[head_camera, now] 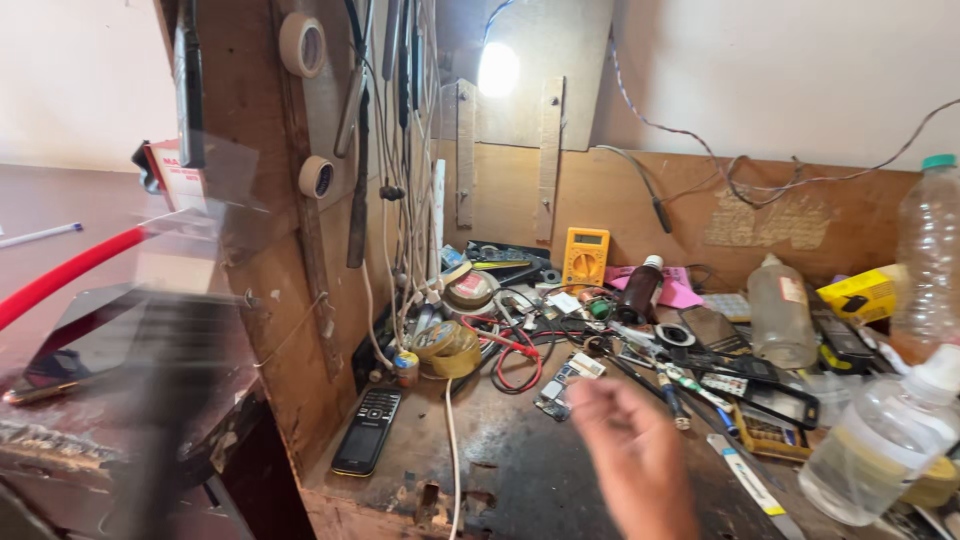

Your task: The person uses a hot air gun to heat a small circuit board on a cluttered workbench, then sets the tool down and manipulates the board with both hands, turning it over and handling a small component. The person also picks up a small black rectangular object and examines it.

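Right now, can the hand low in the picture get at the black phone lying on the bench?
Probably yes. The hand is blurred and hangs above the bench; the black phone lies apart to its left, with only a thin white cable between them.

One hand (632, 455) in view, blurred, rising from the bottom edge of your view, right of centre. Which hand, and its finger pose, can't be told.

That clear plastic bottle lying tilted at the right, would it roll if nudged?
Probably. The clear plastic bottle is round and leans on clutter, so a push could set it rolling. It looks nearly empty, so likely light. Its thin walls would probably dent under a squeeze.
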The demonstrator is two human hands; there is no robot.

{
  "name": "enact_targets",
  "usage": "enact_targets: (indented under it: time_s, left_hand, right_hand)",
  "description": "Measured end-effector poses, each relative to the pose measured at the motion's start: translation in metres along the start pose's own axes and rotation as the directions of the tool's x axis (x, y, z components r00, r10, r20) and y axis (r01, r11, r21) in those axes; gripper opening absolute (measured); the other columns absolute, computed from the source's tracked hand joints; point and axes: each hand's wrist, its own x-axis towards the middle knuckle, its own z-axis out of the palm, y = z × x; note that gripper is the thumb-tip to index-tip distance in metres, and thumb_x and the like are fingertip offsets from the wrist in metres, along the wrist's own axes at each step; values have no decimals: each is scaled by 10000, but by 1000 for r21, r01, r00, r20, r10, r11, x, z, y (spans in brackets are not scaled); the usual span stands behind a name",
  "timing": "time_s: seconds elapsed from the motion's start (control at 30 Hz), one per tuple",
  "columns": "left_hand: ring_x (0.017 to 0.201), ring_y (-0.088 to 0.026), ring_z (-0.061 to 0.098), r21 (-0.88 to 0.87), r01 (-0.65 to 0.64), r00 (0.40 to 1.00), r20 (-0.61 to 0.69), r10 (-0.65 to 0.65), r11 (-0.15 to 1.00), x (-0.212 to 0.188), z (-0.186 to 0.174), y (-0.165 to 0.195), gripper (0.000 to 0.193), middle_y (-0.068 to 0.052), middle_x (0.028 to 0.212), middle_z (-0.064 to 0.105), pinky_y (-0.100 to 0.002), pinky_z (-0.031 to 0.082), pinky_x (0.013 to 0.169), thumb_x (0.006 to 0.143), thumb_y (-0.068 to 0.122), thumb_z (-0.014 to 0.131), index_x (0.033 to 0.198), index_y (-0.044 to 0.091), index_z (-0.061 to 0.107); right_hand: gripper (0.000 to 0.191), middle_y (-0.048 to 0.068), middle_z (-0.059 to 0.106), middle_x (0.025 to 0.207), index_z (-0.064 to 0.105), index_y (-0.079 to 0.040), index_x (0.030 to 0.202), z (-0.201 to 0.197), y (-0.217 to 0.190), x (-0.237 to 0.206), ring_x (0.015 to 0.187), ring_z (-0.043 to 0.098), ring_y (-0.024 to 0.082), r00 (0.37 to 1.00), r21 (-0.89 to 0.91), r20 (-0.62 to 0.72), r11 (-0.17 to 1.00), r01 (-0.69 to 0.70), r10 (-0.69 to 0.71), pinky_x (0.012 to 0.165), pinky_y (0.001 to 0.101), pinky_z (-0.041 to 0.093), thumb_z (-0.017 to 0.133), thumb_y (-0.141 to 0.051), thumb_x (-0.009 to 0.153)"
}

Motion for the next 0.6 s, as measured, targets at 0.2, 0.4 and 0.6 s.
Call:
enact_targets:
  time_s: [0.2,0.4,0.6]
  left_hand:
    - [906,-223,738,-56,-249,937,-267,226,967,72,-66,81,417,-144,1002,763,-357,560,840,882,287,772,1203,26,722]
    - [860,-233,722,75,-481,792,-390,470,873,147,-151,157,369,-159,982,749,-377,543,759,967,258,692,1230,-1,690]
    - [815,-244,706,326,-591,658,-334,675,738,204,-176,264,332,-175,963,734,-398,525,677,1052,229,613,1257,-29,658]
  right_hand:
    - [274,53,774,899,751,-50,1077,-15,52,46,808,710,120,949,-256,-221,952,167,-226,750,282,548,709,-280,933]
    - [262,111,760,929,777,-79,1074,-27,89,78,737,677,276,881,-574,-269,800,178,-389,712,381,523,753,-295,928]
    - [242,115,772,919,780,-91,1028,-37,140,95,889,741,242,782,-650,-268,704,285,-563,908,385,545,778,-262,856]
